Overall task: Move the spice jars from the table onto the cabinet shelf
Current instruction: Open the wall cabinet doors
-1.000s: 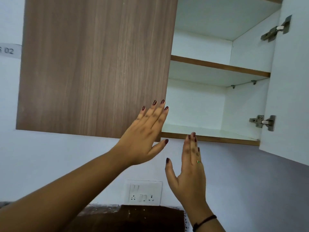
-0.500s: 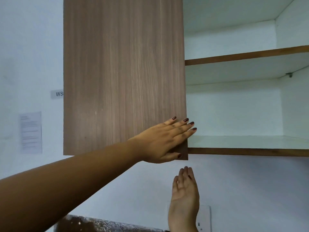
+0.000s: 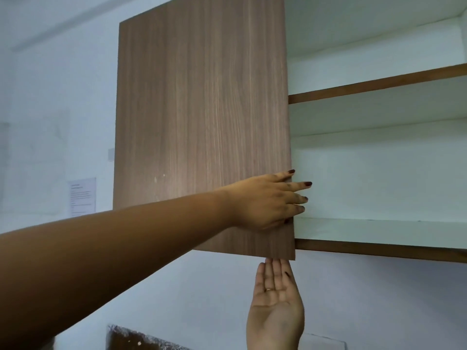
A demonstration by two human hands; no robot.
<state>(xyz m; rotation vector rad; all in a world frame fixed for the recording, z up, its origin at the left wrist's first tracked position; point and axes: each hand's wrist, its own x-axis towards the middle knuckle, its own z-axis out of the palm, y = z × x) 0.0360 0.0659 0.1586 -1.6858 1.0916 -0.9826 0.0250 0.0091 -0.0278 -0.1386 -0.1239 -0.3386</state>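
1. The left hand [image 3: 265,200] lies flat on the wooden cabinet door [image 3: 202,109] by its lower right edge; its straight fingers reach past that edge;
2. the right hand [image 3: 275,306] is raised below the door's bottom corner, palm showing, fingertips just at the bottom edge;
3. the bare lower shelf [image 3: 379,229] shows to the right; a paper sheet [image 3: 83,195] hangs on the wall at left.

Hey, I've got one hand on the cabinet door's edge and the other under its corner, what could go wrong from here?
1. Your left hand has fingers reaching past the free edge of the wooden door, across the opening; if the door swings, they could get pinched.
2. Your right hand is palm up with its fingertips right under the door's bottom corner, which might scrape or knock them.
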